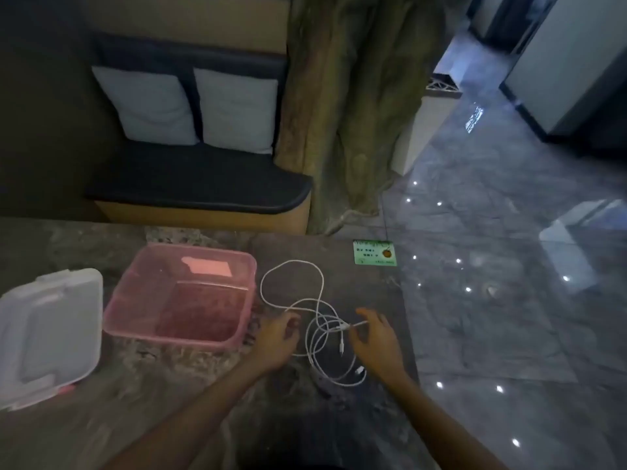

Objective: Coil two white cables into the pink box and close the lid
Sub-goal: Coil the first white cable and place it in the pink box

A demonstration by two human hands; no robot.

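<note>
While one pink box [179,296] stands lidless, two tangled white cables [319,320] lie right of it; left hand [274,337] fingers apart, right hand [376,337] pinching one cable.

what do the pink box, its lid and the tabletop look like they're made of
Pink box: translucent plastic, probably; the table shows faintly through its walls. Lid: pale, smooth, moulded plastic with raised ridges, slightly glossy. Tabletop: looks like polished stone or a stone-look laminate, dark and mottled with speckles; the dim picture leaves it open.
</note>
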